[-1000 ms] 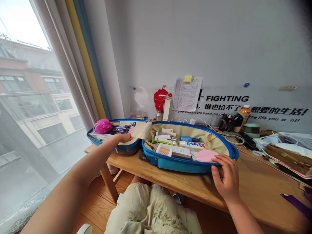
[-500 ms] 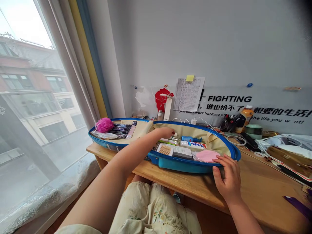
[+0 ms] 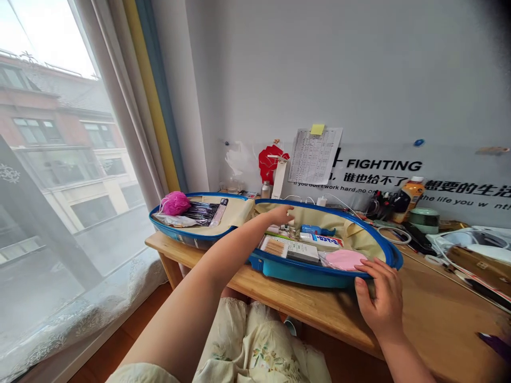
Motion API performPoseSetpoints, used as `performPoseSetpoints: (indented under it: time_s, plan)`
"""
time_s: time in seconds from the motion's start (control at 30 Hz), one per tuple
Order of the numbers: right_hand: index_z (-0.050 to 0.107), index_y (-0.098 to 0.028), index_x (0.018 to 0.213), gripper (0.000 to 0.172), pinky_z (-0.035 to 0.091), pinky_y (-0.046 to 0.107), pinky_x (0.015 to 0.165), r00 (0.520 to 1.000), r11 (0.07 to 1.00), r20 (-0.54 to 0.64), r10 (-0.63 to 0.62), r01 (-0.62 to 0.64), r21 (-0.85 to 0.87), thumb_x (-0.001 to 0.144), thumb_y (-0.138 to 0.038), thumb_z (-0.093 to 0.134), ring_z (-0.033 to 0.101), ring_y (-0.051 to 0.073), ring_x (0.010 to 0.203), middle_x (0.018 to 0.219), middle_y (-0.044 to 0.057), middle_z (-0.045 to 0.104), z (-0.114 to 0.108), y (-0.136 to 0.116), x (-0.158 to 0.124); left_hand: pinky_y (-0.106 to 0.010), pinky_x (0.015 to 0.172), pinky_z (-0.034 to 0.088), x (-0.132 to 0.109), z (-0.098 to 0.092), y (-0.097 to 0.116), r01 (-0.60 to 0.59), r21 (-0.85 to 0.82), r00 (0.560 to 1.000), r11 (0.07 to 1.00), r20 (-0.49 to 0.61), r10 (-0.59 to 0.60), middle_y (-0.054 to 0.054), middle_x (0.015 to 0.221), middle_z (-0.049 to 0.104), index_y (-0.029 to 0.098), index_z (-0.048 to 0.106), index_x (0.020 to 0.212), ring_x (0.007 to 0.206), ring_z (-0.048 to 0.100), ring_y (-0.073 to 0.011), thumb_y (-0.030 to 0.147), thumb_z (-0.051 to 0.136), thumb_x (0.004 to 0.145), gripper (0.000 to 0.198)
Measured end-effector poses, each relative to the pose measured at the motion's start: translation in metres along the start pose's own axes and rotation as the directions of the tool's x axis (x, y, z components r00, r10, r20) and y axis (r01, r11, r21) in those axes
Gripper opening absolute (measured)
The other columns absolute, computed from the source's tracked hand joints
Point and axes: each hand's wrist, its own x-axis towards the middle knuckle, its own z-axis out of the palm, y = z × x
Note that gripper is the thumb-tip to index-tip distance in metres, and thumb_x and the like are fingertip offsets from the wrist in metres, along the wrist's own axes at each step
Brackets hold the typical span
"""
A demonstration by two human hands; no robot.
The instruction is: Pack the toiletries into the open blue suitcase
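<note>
An open blue suitcase (image 3: 303,276) with a cream lining lies on the wooden desk. My left hand (image 3: 281,215) is over its right half, above small bottles (image 3: 293,232), with its fingers apart and nothing visible in them. My right hand (image 3: 379,298) rests its spread fingers on the near right rim, beside a pink round pad (image 3: 345,259) in clear plastic. Also in this half are a toothpaste box (image 3: 322,240), a blue bottle (image 3: 315,230), a pack of cotton swabs (image 3: 275,247) and a grey-white box (image 3: 302,251).
In the left half lie a magenta bath puff (image 3: 174,203) and a dark wrapped pack (image 3: 203,213). Behind the case stand a white lamp (image 3: 278,181) and a small bottle (image 3: 265,189). An orange-labelled bottle (image 3: 411,198), a green jar (image 3: 423,220) and cables crowd the right. A window (image 3: 59,149) is leftmost.
My left hand's fingers, closed together before, are now apart over the same spot. My right hand stays on the rim. The whole view has shifted slightly.
</note>
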Motion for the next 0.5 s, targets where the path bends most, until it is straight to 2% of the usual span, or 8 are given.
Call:
performPoseSetpoints:
  time_s: [0.07,0.13,0.2,0.27,0.4,0.47,0.5]
  plan:
    - [0.059,-0.021,0.105,0.019,0.040,0.052,0.101,1.000,1.000,0.004,-0.004,0.004,-0.002,0.093,-0.031,0.048,0.057,0.030,0.115,0.107,0.011,0.065,0.000,0.001,0.000,-0.024,0.093,0.050,-0.006,-0.018,-0.013,0.036,-0.027,0.994,0.999,-0.105,-0.039,-0.006,0.138,0.060,0.025,0.044,0.145,0.109,0.064,-0.0152,0.036,0.044,0.100,0.046]
    - [0.059,-0.021,0.105,0.019,0.040,0.052,0.102,1.000,1.000,0.010,0.000,0.000,-0.002,0.093,-0.031,0.048,0.058,0.030,0.115,0.107,0.011,0.065,-0.001,0.002,-0.001,-0.023,0.098,0.047,-0.016,-0.039,-0.038,0.120,-0.031,0.968,0.992,-0.219,-0.124,-0.006,0.141,0.057,0.024,0.045,0.143,0.117,0.060,-0.0155,0.033,0.038,0.101,0.044]
    - [0.059,-0.021,0.106,0.020,0.040,0.052,0.102,1.000,1.000,0.019,0.002,-0.002,0.002,0.093,-0.032,0.048,0.058,0.030,0.115,0.107,0.011,0.066,-0.001,0.004,-0.002,-0.027,0.102,0.045,-0.033,-0.060,-0.072,0.259,-0.025,0.915,0.966,-0.316,-0.253,-0.010,0.142,0.054,0.021,0.045,0.142,0.123,0.057,-0.0183,0.030,0.033,0.101,0.044]
    - [0.059,-0.021,0.106,0.020,0.040,0.052,0.102,1.000,1.000,0.023,0.003,-0.003,0.003,0.093,-0.032,0.048,0.058,0.030,0.115,0.107,0.011,0.065,-0.001,0.004,-0.002,-0.035,0.101,0.047,-0.058,-0.077,-0.113,0.435,-0.016,0.829,0.900,-0.383,-0.408,-0.016,0.145,0.048,0.019,0.045,0.142,0.124,0.057,-0.0247,0.030,0.034,0.100,0.045]
    - [0.059,-0.022,0.105,0.019,0.040,0.051,0.102,0.999,1.000,0.036,0.004,-0.003,-0.011,0.092,-0.030,0.048,0.058,0.030,0.116,0.107,0.010,0.066,-0.001,0.005,-0.003,-0.049,0.094,0.050,-0.117,-0.094,-0.190,0.697,0.020,0.659,0.717,-0.413,-0.629,-0.028,0.149,0.036,0.015,0.044,0.142,0.120,0.059,-0.0400,0.038,0.050,0.092,0.056]
    - [0.059,-0.022,0.105,0.019,0.040,0.051,0.101,1.000,1.000,0.031,0.000,0.000,-0.015,0.093,-0.031,0.047,0.058,0.030,0.115,0.107,0.010,0.065,-0.001,0.005,-0.002,-0.056,0.091,0.049,-0.141,-0.096,-0.220,0.754,0.057,0.621,0.654,-0.385,-0.683,-0.034,0.144,0.039,0.011,0.039,0.144,0.118,0.058,-0.0464,0.043,0.054,0.088,0.067]
    - [0.059,-0.022,0.105,0.019,0.040,0.051,0.101,1.000,1.000,0.026,-0.001,0.001,-0.016,0.093,-0.031,0.047,0.058,0.030,0.115,0.107,0.010,0.065,-0.001,0.005,-0.002,-0.058,0.090,0.049,-0.150,-0.097,-0.232,0.755,0.084,0.633,0.651,-0.355,-0.688,-0.034,0.141,0.043,0.011,0.036,0.147,0.117,0.058,-0.0478,0.045,0.054,0.087,0.071]
